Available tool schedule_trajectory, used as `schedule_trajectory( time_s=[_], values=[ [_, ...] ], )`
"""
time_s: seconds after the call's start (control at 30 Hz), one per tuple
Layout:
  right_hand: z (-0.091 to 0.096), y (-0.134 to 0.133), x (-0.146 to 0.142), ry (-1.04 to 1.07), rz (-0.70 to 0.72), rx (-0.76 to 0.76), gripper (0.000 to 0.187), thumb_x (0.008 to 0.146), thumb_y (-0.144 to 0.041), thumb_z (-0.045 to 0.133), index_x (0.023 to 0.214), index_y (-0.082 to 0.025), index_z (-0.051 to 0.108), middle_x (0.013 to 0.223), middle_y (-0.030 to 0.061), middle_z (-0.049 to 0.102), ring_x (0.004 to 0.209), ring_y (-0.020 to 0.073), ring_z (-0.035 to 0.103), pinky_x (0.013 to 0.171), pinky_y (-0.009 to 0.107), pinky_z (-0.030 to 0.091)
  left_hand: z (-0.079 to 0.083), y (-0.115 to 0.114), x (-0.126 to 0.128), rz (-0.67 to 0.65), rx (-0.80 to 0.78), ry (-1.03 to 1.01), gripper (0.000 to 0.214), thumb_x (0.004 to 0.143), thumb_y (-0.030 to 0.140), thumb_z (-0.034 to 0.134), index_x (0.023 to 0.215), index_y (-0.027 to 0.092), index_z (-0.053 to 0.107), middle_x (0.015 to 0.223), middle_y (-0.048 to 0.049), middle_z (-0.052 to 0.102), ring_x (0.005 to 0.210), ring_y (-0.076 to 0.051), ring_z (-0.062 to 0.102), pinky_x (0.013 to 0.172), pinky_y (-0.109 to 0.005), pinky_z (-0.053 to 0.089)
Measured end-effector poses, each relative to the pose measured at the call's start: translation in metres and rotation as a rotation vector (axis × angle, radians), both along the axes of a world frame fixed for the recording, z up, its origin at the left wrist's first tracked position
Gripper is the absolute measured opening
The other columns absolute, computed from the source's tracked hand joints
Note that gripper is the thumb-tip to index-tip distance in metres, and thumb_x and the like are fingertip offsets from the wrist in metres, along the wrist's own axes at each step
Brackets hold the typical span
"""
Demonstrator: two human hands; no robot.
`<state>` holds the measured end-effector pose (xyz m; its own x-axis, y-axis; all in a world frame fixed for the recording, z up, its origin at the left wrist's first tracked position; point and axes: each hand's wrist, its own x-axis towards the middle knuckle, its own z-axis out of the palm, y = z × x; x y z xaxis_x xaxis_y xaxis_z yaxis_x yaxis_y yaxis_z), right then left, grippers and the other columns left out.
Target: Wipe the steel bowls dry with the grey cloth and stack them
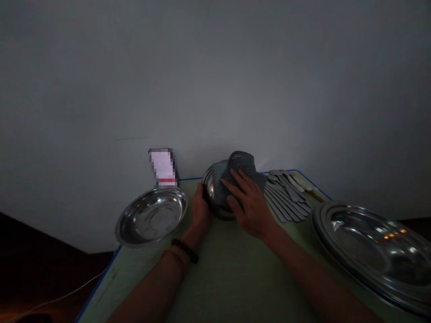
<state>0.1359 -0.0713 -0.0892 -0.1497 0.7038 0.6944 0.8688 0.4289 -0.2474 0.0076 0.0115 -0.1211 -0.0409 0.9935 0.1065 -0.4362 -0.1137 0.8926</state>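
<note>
A round, shiny metal bowl (209, 185) is near the far edge of the table, tilted, with its lower part partly hidden. My left hand (199, 207) grips it by its left rim, the fingers partly out of sight behind it. Over much of the bowl lies a grey mesh-patterned cloth (244, 163), one fold sticking up. My right hand (247, 202) holds this cloth against the bowl, its fingers spread across the fabric.
Another metal bowl (151, 220) sits at the left, before a phone (164, 166) propped against the wall. Several knives and spoons (286, 197) are laid out on the right. A stack of large metal dishes (363, 251) stands at the right edge of the green table (215, 278).
</note>
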Motion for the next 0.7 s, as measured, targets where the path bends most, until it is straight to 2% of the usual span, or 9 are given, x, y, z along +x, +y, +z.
schedule_trajectory(
  time_s=[0.17,0.27,0.33,0.43,0.53,0.63,0.7],
  values=[
    [0.030,0.023,-0.012,-0.030,-0.063,-0.002,0.045,0.091,-0.027,0.045,0.135,-0.020,0.048,0.141,0.0104,0.048,0.135,0.0275,0.036,0.110,0.050,0.031,0.010,-0.004,-0.011,0.256,0.075,0.198,0.021,0.085,0.027,0.050,0.078,0.019,0.069,0.071,0.0009,0.065,0.077,-0.019,0.057,0.079,-0.029,0.044],
    [0.044,0.037,-0.017,-0.027,-0.029,-0.017,0.040,0.089,-0.032,0.049,0.125,-0.018,0.057,0.134,0.0111,0.055,0.129,0.0290,0.044,0.108,0.049,0.033,0.014,-0.007,-0.011,0.320,0.078,0.281,0.023,0.084,0.022,0.050,0.066,0.021,0.065,0.062,0.0020,0.058,0.069,-0.018,0.052,0.072,-0.028,0.042],
    [0.046,0.046,-0.018,0.032,-0.019,-0.007,0.037,0.088,-0.035,0.050,0.118,-0.017,0.061,0.129,0.0104,0.059,0.124,0.0288,0.048,0.107,0.049,0.034,0.016,-0.009,-0.008,0.331,0.066,0.312,0.030,0.086,0.025,0.046,0.060,0.021,0.061,0.058,0.0018,0.054,0.064,-0.017,0.049,0.066,-0.028,0.041],
    [0.034,0.057,-0.014,0.215,-0.085,0.055,0.035,0.090,-0.037,0.046,0.116,-0.019,0.062,0.124,0.0096,0.062,0.120,0.0269,0.051,0.105,0.048,0.036,0.018,-0.011,-0.003,0.334,0.045,0.345,0.038,0.088,0.029,0.044,0.052,0.022,0.052,0.053,0.0017,0.049,0.058,-0.016,0.043,0.059,-0.029,0.038],
    [0.009,0.063,-0.004,0.409,-0.153,0.089,0.039,0.092,-0.041,0.040,0.120,-0.020,0.058,0.125,0.0112,0.060,0.119,0.0257,0.052,0.103,0.049,0.036,0.016,-0.011,-0.001,0.332,0.032,0.363,0.039,0.088,0.030,0.044,0.050,0.022,0.049,0.054,0.0016,0.048,0.058,-0.016,0.042,0.058,-0.029,0.037],
    [-0.018,0.064,0.006,0.663,-0.148,0.051,0.045,0.093,-0.045,0.036,0.122,-0.017,0.056,0.126,0.0144,0.059,0.120,0.0249,0.052,0.104,0.049,0.035,0.014,-0.008,-0.002,0.337,0.017,0.361,0.036,0.087,0.032,0.043,0.054,0.022,0.052,0.057,0.0008,0.050,0.060,-0.017,0.043,0.060,-0.030,0.038],
    [-0.028,0.063,0.009,0.814,-0.154,0.004,0.050,0.093,-0.048,0.034,0.126,-0.017,0.053,0.131,0.0153,0.056,0.124,0.0252,0.049,0.106,0.051,0.033,0.013,-0.007,-0.002,0.342,0.010,0.353,0.034,0.087,0.033,0.043,0.056,0.022,0.055,0.058,0.0003,0.051,0.062,-0.017,0.044,0.062,-0.030,0.039]
  ],
)
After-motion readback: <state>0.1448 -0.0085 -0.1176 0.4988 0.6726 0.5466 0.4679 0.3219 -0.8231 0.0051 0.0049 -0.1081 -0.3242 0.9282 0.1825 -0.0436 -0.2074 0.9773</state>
